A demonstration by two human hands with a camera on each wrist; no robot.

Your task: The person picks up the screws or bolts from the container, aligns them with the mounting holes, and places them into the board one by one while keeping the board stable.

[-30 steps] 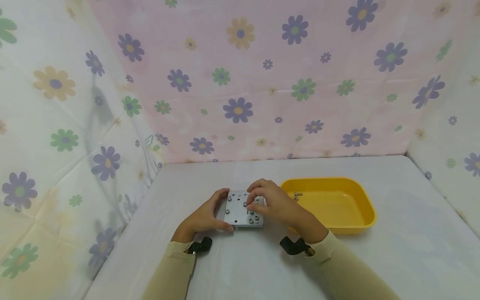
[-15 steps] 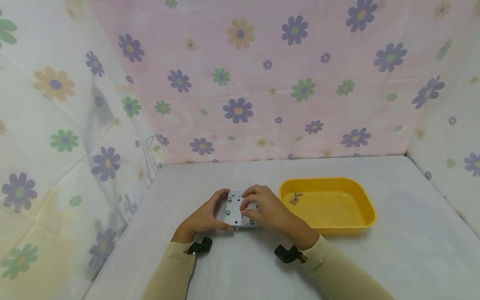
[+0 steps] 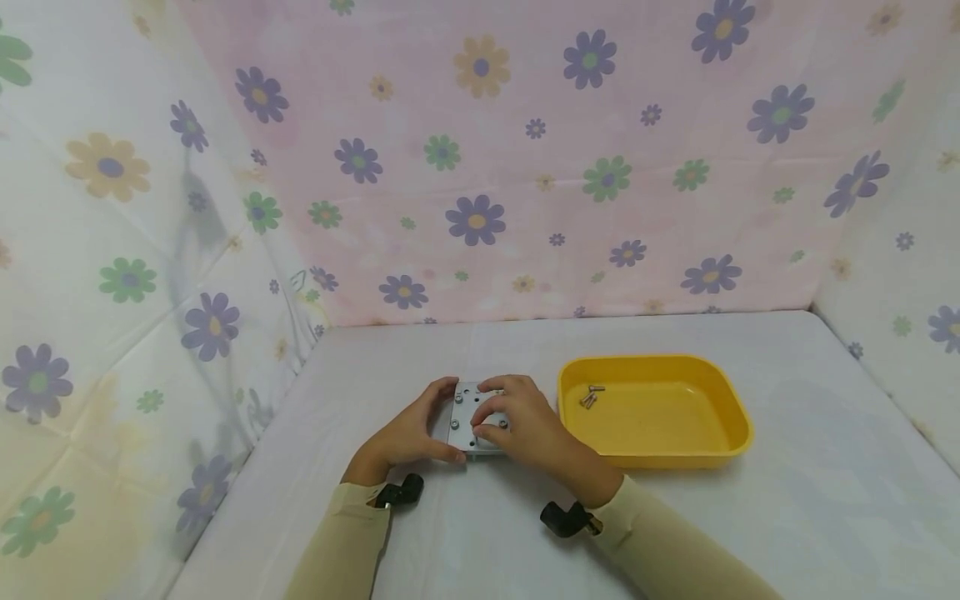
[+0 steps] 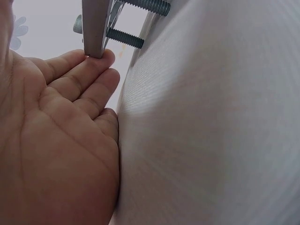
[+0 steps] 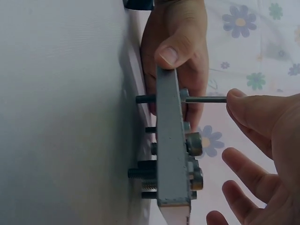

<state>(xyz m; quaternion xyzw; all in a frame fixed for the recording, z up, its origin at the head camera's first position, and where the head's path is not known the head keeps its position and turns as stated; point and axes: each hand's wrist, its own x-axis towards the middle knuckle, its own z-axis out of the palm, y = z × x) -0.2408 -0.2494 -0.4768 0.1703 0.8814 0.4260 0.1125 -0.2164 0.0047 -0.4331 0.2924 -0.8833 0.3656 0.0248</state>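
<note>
A flat metal plate [image 3: 463, 435] lies at the table's middle, with several socket-head screws [image 5: 194, 144] set through it. Their threaded ends [image 4: 125, 37] stick out underneath, as the left wrist view shows. My left hand [image 3: 408, 432] grips the plate at its left side, thumb on the near edge and fingertips at the far one. Over the plate, my right hand [image 3: 531, 427] pinches a thin metal rod [image 5: 208, 99] between thumb and index finger. The rod points at the plate's face beside a screw head; its other end is hidden in the fingers.
Right of the plate stands a yellow tray [image 3: 678, 421] with several small screws [image 3: 591, 398] at its left end. White cloth covers the table [image 3: 465, 533]. Flowered curtains [image 3: 525, 167] hang behind and at both sides. Each wrist carries a black camera mount [image 3: 566, 520].
My right hand has moved left and slightly nearer across the plate, from its right part towards the near middle, uncovering the tray's screws. My left hand has kept its grip in place.
</note>
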